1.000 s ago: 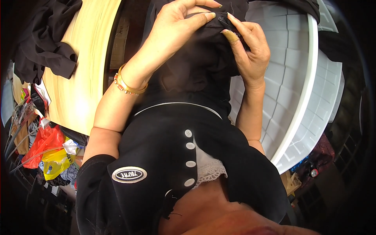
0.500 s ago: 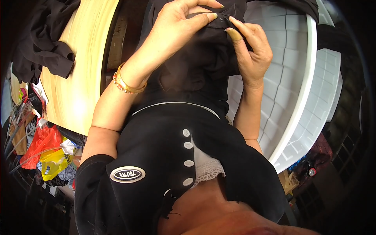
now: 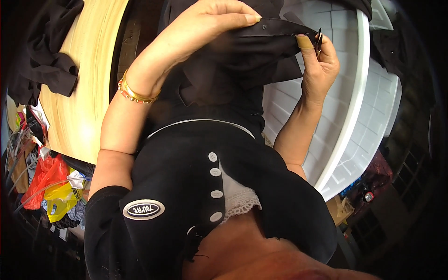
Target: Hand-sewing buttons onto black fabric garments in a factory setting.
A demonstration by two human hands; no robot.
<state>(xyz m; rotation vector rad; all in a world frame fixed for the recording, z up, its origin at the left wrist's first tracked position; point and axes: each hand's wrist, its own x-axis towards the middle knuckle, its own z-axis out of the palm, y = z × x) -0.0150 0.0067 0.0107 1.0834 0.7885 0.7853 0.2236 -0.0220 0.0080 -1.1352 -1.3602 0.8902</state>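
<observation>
I see the black garment (image 3: 242, 51) at twelve o'clock, its edge pinched by my left hand (image 3: 210, 23); my right hand (image 3: 319, 65) grips small snips. I judge it soft, light; hold near the hem.

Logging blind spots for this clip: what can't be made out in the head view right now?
- Small dark tool in the right hand: mostly hidden behind the fingers, kind unclear.
- Black garment held up by the left hand: its top is cut off by the upper edge.
- Clutter by the red and yellow bags: too dark and warped at the rim.
</observation>
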